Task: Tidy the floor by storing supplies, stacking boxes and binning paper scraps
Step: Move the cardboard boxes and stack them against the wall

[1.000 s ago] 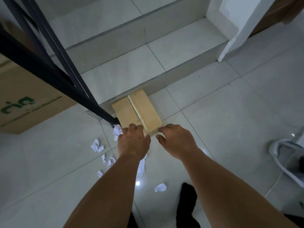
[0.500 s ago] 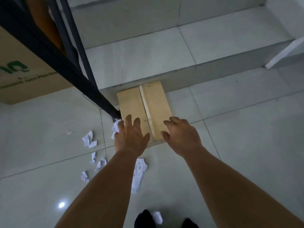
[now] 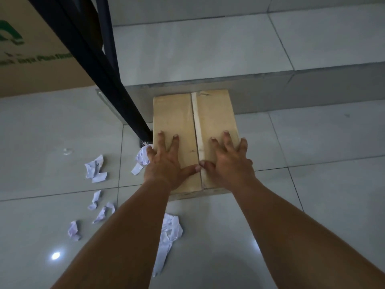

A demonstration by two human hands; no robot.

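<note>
Two hands press flat on the taped cardboard box [image 3: 193, 122]. Left hand [image 3: 164, 163] and right hand [image 3: 229, 163] spread their fingers wide, gripping nothing. Crumpled paper scraps [image 3: 94, 168] lie nearby.

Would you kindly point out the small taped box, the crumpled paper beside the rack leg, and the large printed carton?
small taped box [image 3: 177, 115]: head view, bare top left of the tape.
crumpled paper [image 3: 142, 156]: head view, its middle.
large printed carton [image 3: 41, 74]: head view, its side face.

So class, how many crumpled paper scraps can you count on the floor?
7: one by the shelf leg, one further left, four small ones below, one between the arms. Arms may hide more.
</note>
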